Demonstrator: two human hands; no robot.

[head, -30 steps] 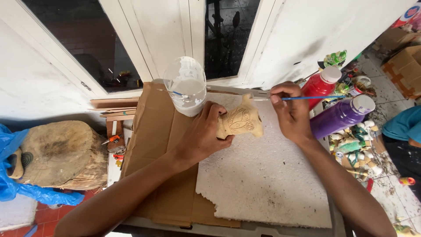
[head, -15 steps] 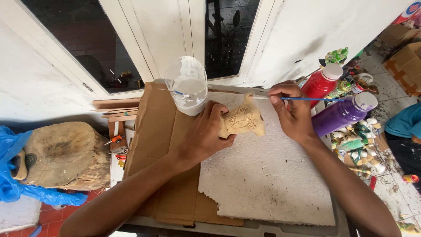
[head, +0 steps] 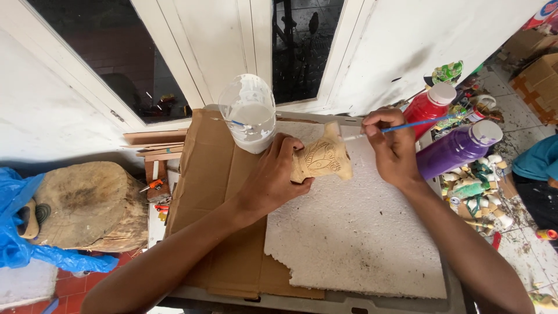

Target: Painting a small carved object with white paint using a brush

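Up right of centre: red plastic paint bottle with white cap (head: 429, 104), and just below it purple plastic paint bottle with white cap (head: 459, 150), both lying tilted. Upper centre: cut-off clear plastic bottle (head: 250, 113) part full of white paint, small brush inside. Far right edge: brown cardboard boxes (head: 537, 78). Centre: carved pale wooden figure (head: 321, 158), gripped by left hand (head: 273, 177) over white foam board (head: 360, 232). Right hand (head: 395, 145), fingers pinched shut on thin blue-handled paintbrush (head: 407, 125), tip at figure's top.
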